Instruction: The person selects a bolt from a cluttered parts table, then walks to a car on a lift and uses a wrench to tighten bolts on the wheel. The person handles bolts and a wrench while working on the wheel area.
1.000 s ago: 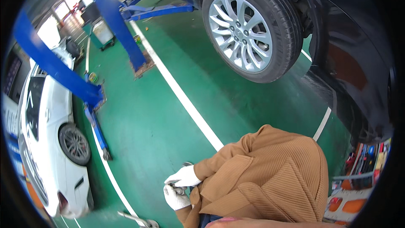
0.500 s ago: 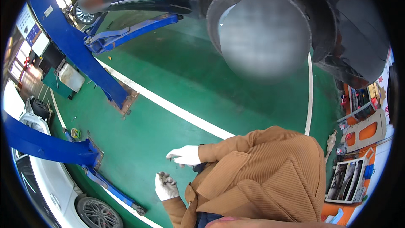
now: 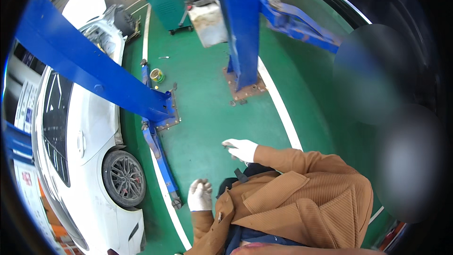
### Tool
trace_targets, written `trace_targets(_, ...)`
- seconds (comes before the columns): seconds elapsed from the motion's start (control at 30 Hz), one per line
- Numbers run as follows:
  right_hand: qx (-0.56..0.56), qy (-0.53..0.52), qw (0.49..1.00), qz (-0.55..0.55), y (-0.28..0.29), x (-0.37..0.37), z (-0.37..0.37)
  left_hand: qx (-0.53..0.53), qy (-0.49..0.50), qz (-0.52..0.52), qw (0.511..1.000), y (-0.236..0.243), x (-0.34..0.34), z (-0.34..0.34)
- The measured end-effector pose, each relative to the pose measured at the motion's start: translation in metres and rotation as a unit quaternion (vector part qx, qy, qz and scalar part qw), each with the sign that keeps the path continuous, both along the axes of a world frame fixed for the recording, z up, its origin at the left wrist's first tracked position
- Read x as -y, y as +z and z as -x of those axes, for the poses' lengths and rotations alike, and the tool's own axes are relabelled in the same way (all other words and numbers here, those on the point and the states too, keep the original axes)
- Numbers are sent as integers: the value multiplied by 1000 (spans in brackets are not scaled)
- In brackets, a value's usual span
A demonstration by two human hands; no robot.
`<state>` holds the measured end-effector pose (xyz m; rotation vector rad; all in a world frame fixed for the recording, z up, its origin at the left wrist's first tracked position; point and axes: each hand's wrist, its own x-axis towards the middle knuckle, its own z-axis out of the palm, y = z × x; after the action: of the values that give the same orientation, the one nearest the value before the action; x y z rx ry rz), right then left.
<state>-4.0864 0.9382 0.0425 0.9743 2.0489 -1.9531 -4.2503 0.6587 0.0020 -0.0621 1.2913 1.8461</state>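
Observation:
My left hand (image 3: 200, 195), in a white glove with greyish fingertips, is held in front of me with its fingers curled in. Whatever it may hold is hidden. My right hand (image 3: 241, 150), also white-gloved, reaches out of a brown ribbed sleeve (image 3: 292, 159). Its fingers stretch forward, slightly apart, and I see nothing in them. Both hands hang over the green floor (image 3: 203, 127) and touch nothing. Closest to my left hand is a blue lift arm (image 3: 159, 165) low over the floor.
A white car (image 3: 89, 127) stands on the left beside a slanting blue post (image 3: 94, 75). Another blue lift post (image 3: 245, 33) rises ahead, near a green cabinet (image 3: 169, 14). A small tin (image 3: 157, 75) sits on the floor. At right is a dark car (image 3: 377, 0), partly blurred.
My view has swung left: the white car and blue posts have shifted rightward in it, and the dark car's wheel arch has gone from view. Both hands stay in front of me.

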Motion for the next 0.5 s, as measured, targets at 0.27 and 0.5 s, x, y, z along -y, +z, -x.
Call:
trace_targets(0.27,-107,82,988,-76,15,-157,255,7,130,-67,989,-48,-147,221)
trace_targets(0.5,63,-43,994,-74,-61,-275,374,89,14,-75,993,-71,-348,445)
